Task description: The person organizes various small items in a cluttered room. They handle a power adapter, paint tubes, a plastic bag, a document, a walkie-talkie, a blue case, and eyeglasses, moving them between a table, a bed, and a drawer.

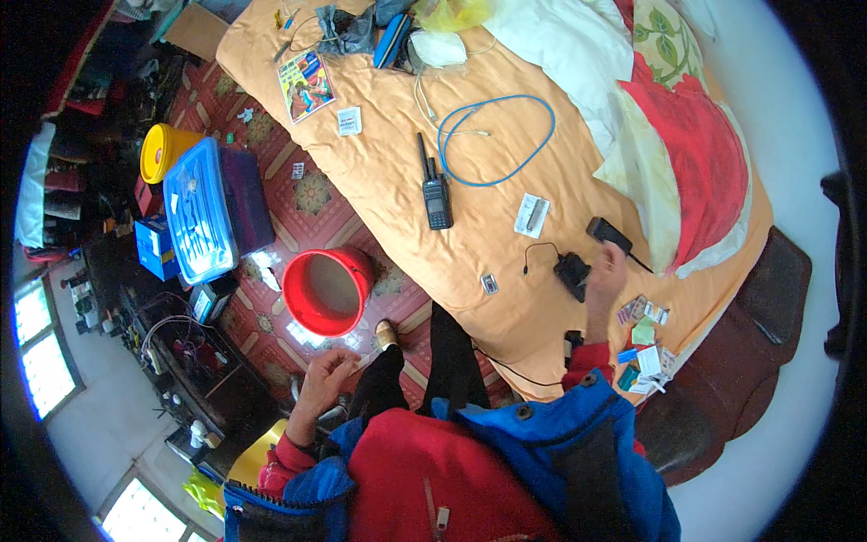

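My left hand [327,381] is over the floor, left of my legs, with its fingers bent. A thin pale strip shows at its fingertips; I cannot tell whether it is held. My right hand [607,269] is over the bed, its curled fingers at the edge of a black rectangular device [608,234] with a stub or cable at its lower end. Just left of that hand lies a black adapter [573,274] with a short cable. A small cassette-like item [489,284] and a white instruction sheet [532,215] lie farther left. A handheld two-way radio [437,196] lies on the orange bedsheet [379,156].
A looped blue network cable [498,184], a magazine [306,85] and bags lie farther up the bed. Cards and papers [649,361] lie by my right forearm. On the floor stand a red bucket [292,291] of murky water and a blue-lidded storage box [200,210].
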A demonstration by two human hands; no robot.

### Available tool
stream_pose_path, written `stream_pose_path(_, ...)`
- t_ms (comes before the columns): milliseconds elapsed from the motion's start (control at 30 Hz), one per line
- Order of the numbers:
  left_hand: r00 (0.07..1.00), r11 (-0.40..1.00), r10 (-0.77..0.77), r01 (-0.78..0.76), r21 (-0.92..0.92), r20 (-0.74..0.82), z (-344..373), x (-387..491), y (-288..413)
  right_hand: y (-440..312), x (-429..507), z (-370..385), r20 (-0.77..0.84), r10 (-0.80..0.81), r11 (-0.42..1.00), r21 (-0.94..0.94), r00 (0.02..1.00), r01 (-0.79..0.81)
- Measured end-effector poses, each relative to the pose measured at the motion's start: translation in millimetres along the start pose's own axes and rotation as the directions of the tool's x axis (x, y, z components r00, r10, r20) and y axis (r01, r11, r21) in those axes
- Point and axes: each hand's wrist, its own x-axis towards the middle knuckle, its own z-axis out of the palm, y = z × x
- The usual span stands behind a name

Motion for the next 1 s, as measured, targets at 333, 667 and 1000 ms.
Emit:
stream_pose_path(333, 0.995, 0.997, 0.016, -0.009, 0.075, -0.095, -10.6, -16.6, -4.8, -65.5, 14.0, 283.8, 0.421, -0.018, 0.989, 0.139, 0.907, -0.045)
stream_pose_path(667, 0.970, 0.983, -0.152, 0.127, -0.135, -0.192, -11.9, -42.0, -25.4, -109.4, 40.8, 359.4, 0.538, 0.012, 1.000, -0.002, 0.843, -0.013)
stream_pose_path(1000, 0.979, 0.998, -0.041, 0.031, -0.052, -0.202, -7.2, -33.8, -43.2, -92.2, 59.4, 286.4, 0.525, -0.008, 0.847, 0.456, 0.851, -0.274)
